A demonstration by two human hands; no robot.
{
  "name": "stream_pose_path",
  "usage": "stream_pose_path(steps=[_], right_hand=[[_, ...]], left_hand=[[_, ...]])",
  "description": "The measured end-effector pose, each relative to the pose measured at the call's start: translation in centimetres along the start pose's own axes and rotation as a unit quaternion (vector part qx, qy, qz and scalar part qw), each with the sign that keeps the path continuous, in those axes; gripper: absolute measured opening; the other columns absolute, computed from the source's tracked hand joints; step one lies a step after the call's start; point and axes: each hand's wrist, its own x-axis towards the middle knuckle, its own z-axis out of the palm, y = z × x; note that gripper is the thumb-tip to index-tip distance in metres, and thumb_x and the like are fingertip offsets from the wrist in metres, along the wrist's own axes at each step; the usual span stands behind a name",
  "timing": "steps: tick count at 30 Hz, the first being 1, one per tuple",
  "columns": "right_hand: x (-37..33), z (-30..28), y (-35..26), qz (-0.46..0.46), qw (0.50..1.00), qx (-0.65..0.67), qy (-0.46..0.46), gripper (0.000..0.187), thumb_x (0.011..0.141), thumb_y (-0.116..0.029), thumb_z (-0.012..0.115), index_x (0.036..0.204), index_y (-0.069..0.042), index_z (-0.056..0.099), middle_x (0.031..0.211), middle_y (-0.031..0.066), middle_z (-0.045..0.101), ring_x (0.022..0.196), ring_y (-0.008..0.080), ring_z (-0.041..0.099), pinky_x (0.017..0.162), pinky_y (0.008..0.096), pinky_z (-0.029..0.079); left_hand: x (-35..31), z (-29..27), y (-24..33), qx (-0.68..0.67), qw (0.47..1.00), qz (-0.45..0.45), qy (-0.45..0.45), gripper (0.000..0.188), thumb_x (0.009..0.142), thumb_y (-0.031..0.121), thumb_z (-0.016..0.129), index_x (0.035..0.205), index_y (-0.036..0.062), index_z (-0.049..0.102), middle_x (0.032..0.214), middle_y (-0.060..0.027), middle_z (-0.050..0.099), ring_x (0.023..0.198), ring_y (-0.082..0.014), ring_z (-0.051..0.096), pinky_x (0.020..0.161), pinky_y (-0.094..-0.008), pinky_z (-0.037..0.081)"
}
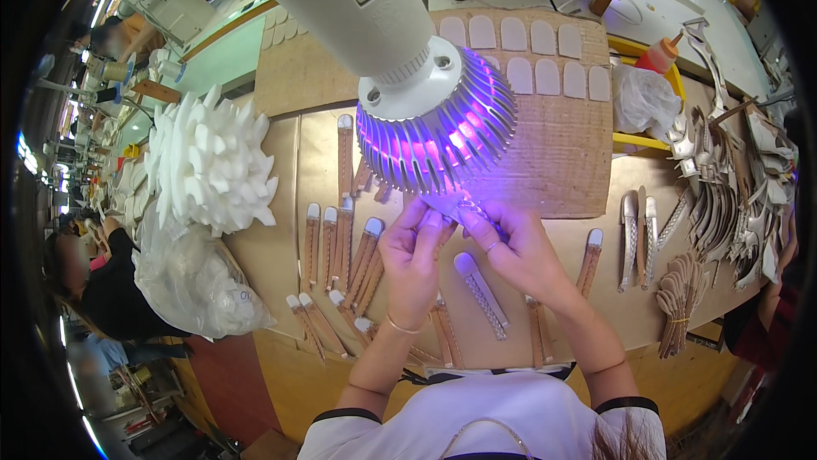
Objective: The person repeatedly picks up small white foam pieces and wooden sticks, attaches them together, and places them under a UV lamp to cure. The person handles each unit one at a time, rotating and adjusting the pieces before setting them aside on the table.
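Observation:
Just below the glowing purple lamp, my two hands meet in front of me. My left hand is closed, pinching a small pale strap piece between thumb and fingers. The fingers of my right hand are closed on the same piece from the other side; purple glare and the fingers hide much of it. Beneath the hands lies a braided strap with a rounded pale end. Brown stitched straps with white tips lie left of my left hand, and another such strap lies right of my right forearm.
Behind the lamp, a cardboard sheet carries rows of pale rounded tabs. A white spiky foam pile and a clear plastic bag stand left. Bundled straps, a yellow bin and a red bottle are right.

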Motion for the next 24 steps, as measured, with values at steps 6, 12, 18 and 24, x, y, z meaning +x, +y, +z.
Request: stream_pose_path(steps=[6, 12, 18, 24], right_hand=[[0.15, 0.49, 0.70, -0.039, 0.995, 0.089, 0.006, 0.029, 0.095, -0.025, 0.056, 0.085, 0.000, 0.064, 0.056, 0.0028, 0.046, 0.052, 0.0106, 0.044, 0.049, 0.0307, 0.037], [-0.35, 0.03, 0.12, 0.017, 0.998, 0.057, -0.013, 0.028, 0.098, -0.024, 0.055, 0.084, 0.000, 0.062, 0.069, -0.0036, 0.051, 0.067, 0.0049, 0.043, 0.058, 0.0240, 0.037], [-0.36, 0.23, 0.07, -0.010, 0.999, 0.033, 0.011, 0.033, 0.096, -0.028, 0.056, 0.082, 0.001, 0.063, 0.057, 0.0017, 0.048, 0.055, 0.0093, 0.045, 0.051, 0.0295, 0.037], [-0.62, 0.61, 0.00, -0.019, 0.999, -0.004, 0.035, 0.033, 0.094, -0.030, 0.056, 0.082, 0.000, 0.063, 0.052, 0.0092, 0.049, 0.048, 0.0194, 0.049, 0.049, 0.0357, 0.039]], left_hand=[[-0.05, 0.00, -0.17, -0.058, 0.998, -0.016, -0.008, 0.028, 0.098, 0.005, 0.049, 0.122, -0.0068, 0.056, 0.114, -0.0104, 0.064, 0.098, -0.0120, 0.062, 0.088, -0.0264, 0.051], [-0.30, 0.36, 0.25, 0.002, 1.000, 0.003, 0.004, 0.028, 0.097, 0.005, 0.049, 0.122, -0.0076, 0.056, 0.114, -0.0109, 0.064, 0.100, -0.0118, 0.061, 0.089, -0.0268, 0.051], [-0.42, 0.33, 0.30, 0.051, 0.998, 0.027, 0.006, 0.027, 0.097, 0.005, 0.050, 0.119, -0.0080, 0.059, 0.111, -0.0105, 0.066, 0.099, -0.0112, 0.061, 0.085, -0.0243, 0.049], [-0.06, -0.21, 0.36, 0.045, 0.999, 0.027, 0.009, 0.023, 0.095, 0.007, 0.055, 0.112, -0.0080, 0.063, 0.102, -0.0100, 0.068, 0.090, -0.0103, 0.063, 0.081, -0.0232, 0.050]])
